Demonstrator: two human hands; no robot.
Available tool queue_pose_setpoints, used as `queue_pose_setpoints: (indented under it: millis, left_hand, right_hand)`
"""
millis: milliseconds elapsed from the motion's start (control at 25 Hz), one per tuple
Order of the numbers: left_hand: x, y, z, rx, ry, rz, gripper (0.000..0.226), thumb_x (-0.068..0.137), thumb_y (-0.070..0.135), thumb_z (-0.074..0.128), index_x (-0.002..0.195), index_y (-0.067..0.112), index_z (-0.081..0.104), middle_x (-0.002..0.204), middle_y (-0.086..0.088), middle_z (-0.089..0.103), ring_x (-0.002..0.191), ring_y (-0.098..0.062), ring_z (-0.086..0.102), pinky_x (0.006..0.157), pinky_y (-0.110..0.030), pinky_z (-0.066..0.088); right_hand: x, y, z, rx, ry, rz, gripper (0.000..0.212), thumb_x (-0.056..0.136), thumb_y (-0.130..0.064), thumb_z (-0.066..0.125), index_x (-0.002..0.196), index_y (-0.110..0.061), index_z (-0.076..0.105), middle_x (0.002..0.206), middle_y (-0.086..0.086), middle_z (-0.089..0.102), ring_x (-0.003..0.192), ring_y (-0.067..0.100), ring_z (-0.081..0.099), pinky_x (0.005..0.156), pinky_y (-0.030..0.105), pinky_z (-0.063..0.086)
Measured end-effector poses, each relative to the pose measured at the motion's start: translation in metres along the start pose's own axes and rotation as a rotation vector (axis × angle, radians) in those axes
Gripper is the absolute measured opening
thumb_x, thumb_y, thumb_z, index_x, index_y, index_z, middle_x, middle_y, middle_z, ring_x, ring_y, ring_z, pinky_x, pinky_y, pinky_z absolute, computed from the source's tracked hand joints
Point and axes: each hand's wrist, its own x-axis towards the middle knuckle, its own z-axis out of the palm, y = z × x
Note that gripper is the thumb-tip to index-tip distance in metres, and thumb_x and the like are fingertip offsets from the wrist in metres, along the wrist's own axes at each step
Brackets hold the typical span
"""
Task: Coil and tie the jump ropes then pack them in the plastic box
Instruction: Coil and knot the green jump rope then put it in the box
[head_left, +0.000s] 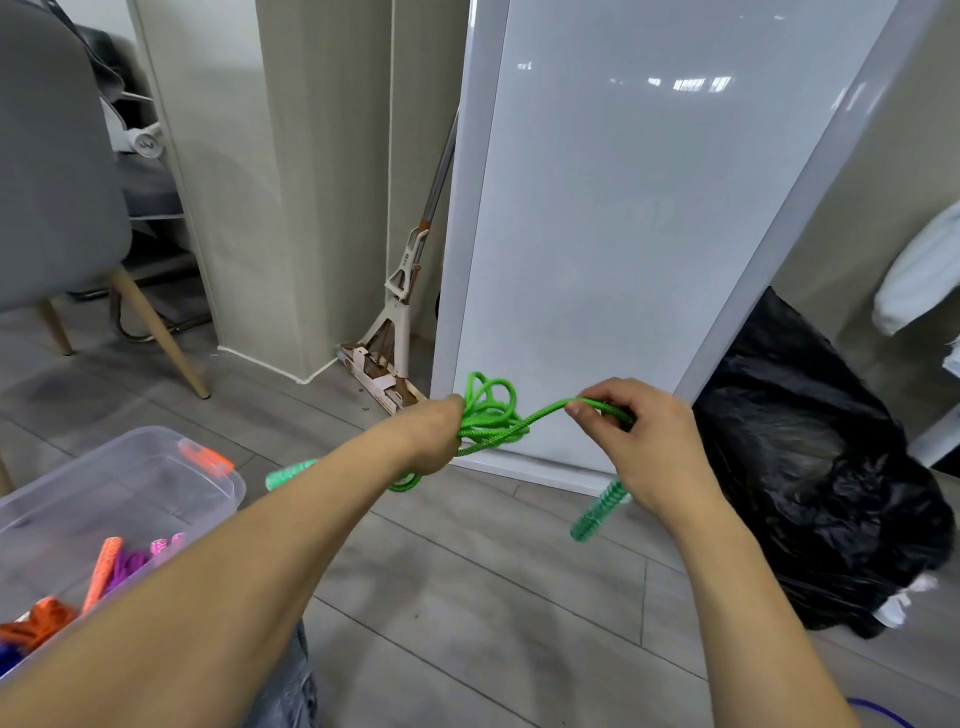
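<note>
A green jump rope (491, 415) is bunched in loose coils in the air in front of me. My left hand (434, 439) is shut around the bundle, and one green handle (288, 474) pokes out behind my left forearm. My right hand (631, 436) pinches a strand that runs out of the coils, while the other green handle (597, 512) dangles below that hand. At the lower left stands a clear plastic box (156, 467) with an orange latch. Inside it lie an orange rope (41, 621) and a purple rope (130, 564) with their handles.
A white board (623, 234) leans on the wall straight ahead, with a mop (395, 322) to its left. A black rubbish bag (821, 478) sits at the right. A grey chair (52, 182) stands at the left. A blue rope end (883, 714) shows at the bottom right.
</note>
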Motion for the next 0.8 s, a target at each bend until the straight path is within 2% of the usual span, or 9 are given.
queue_pose_setpoints:
  millis: [120, 200, 320, 440, 520, 600, 720, 760, 800]
  left_hand:
    - [-0.013, 0.02, -0.003, 0.124, -0.042, 0.173, 0.016, 0.096, 0.011, 0.049, 0.112, 0.013, 0.049, 0.107, -0.012, 0.059, 0.106, -0.037, 0.057, 0.079, -0.038, 0.044]
    - [-0.025, 0.035, -0.009, 0.147, -0.061, 0.292, 0.014, 0.095, 0.014, 0.052, 0.109, 0.018, 0.053, 0.097, -0.005, 0.052, 0.107, -0.034, 0.057, 0.083, -0.038, 0.045]
    - [-0.05, 0.063, -0.014, 0.081, -0.041, 0.48, 0.012, 0.092, 0.014, 0.053, 0.098, 0.023, 0.048, 0.104, -0.01, 0.058, 0.103, -0.031, 0.055, 0.081, -0.038, 0.041]
    - [-0.072, 0.072, -0.023, -0.156, 0.051, 0.58, 0.013, 0.088, 0.013, 0.053, 0.094, 0.019, 0.045, 0.094, -0.008, 0.06, 0.087, -0.027, 0.051, 0.073, -0.038, 0.041]
    - [-0.074, 0.069, -0.028, -0.3, 0.132, 0.537, 0.01, 0.084, 0.017, 0.05, 0.093, 0.014, 0.046, 0.081, -0.003, 0.058, 0.075, -0.024, 0.05, 0.067, -0.038, 0.04]
    - [-0.073, 0.069, -0.028, -0.603, 0.045, 0.435, 0.015, 0.082, 0.013, 0.045, 0.095, 0.007, 0.05, 0.075, -0.005, 0.053, 0.06, -0.019, 0.043, 0.057, -0.034, 0.038]
    - [-0.068, 0.068, -0.029, -1.192, -0.18, 0.321, 0.023, 0.076, 0.011, 0.04, 0.094, 0.005, 0.052, 0.067, -0.007, 0.042, 0.048, -0.015, 0.029, 0.047, -0.022, 0.026]
    - [-0.066, 0.066, -0.03, -1.301, -0.222, 0.292, 0.025, 0.074, 0.015, 0.039, 0.094, 0.007, 0.052, 0.063, -0.005, 0.041, 0.045, -0.013, 0.027, 0.045, -0.021, 0.024]
    - [-0.064, 0.065, -0.031, -1.387, -0.245, 0.261, 0.024, 0.074, 0.02, 0.038, 0.092, 0.009, 0.051, 0.06, -0.003, 0.04, 0.043, -0.012, 0.026, 0.044, -0.019, 0.023]
  right_hand:
    - [0.002, -0.002, 0.0, 0.064, 0.062, -0.046, 0.002, 0.086, -0.03, 0.078, 0.084, -0.03, 0.076, 0.078, -0.008, 0.066, 0.07, 0.01, 0.056, 0.062, 0.017, 0.044]
    - [0.004, 0.003, -0.001, 0.169, 0.093, -0.021, 0.003, 0.084, -0.026, 0.081, 0.083, -0.027, 0.078, 0.079, -0.007, 0.069, 0.07, 0.007, 0.058, 0.064, 0.015, 0.046]
    - [0.007, 0.014, -0.004, 0.375, 0.069, 0.074, 0.002, 0.082, -0.017, 0.082, 0.084, -0.017, 0.08, 0.077, -0.005, 0.075, 0.069, 0.004, 0.063, 0.067, 0.014, 0.049]
    - [0.007, 0.03, 0.001, 0.59, -0.046, 0.261, 0.003, 0.081, -0.013, 0.079, 0.081, -0.015, 0.081, 0.077, 0.0, 0.077, 0.068, 0.006, 0.065, 0.068, 0.021, 0.051]
    - [0.006, 0.035, 0.006, 0.692, -0.1, 0.33, 0.014, 0.086, -0.007, 0.072, 0.08, -0.015, 0.082, 0.081, 0.006, 0.078, 0.071, 0.014, 0.069, 0.07, 0.028, 0.056]
    - [0.006, 0.031, 0.011, 0.741, -0.113, 0.346, 0.026, 0.09, 0.002, 0.063, 0.079, -0.015, 0.079, 0.073, 0.005, 0.077, 0.064, 0.014, 0.068, 0.059, 0.024, 0.055]
    - [0.006, 0.025, 0.017, 0.711, -0.118, 0.374, 0.048, 0.092, 0.012, 0.054, 0.066, -0.023, 0.074, 0.044, -0.01, 0.056, 0.04, 0.002, 0.042, 0.047, 0.019, 0.034]
    - [0.007, 0.029, 0.02, 0.696, -0.12, 0.394, 0.054, 0.093, 0.012, 0.053, 0.057, -0.024, 0.073, 0.04, -0.012, 0.044, 0.039, 0.004, 0.031, 0.048, 0.022, 0.026]
    - [0.007, 0.031, 0.022, 0.692, -0.124, 0.415, 0.051, 0.093, 0.007, 0.055, 0.057, -0.022, 0.075, 0.043, -0.011, 0.035, 0.042, 0.008, 0.023, 0.05, 0.025, 0.018]
